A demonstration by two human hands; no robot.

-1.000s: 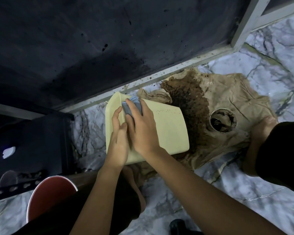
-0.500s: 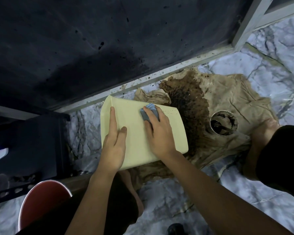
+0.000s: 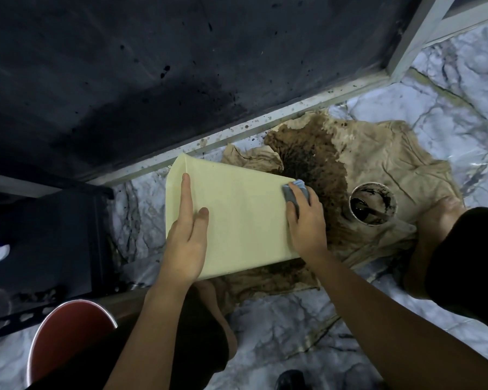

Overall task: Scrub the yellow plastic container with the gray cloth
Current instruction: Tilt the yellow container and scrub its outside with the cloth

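1. The yellow plastic container (image 3: 237,218) lies on its side in the middle of the frame, one broad flat face turned up toward the camera, its lower edge over a stained tan cloth (image 3: 378,164) spread on the marble floor (image 3: 293,327).
2. The left hand (image 3: 188,237) rests flat on the left part of that face, fingers straight and pointing toward the top of the frame, the index finger reaching close to the container's upper left edge.
3. The right hand (image 3: 306,220) sits at the container's right edge, fingers curled over the gray cloth (image 3: 295,192) and pressing it against the plastic; the cloth bunches out past the fingertips at the upper right corner of the face.
4. The two hands are apart, with bare yellow plastic between them.
5. The tan cloth carries a wide dark brown stain (image 3: 313,167) just right of the container.
6. A small round cup (image 3: 372,204) holding dark, glossy residue stands on the tan cloth right of centre, near the right hand but not touching it.
7. A bare foot (image 3: 443,215), or so it appears in the dim light, rests on the cloth's right edge.
8. A dark wall panel (image 3: 152,66) fills the upper left, edged by a pale speckled metal frame (image 3: 265,119).
9. A red round object with a pale rim (image 3: 68,333) shows at lower left, beside a dark perforated bracket (image 3: 26,316).
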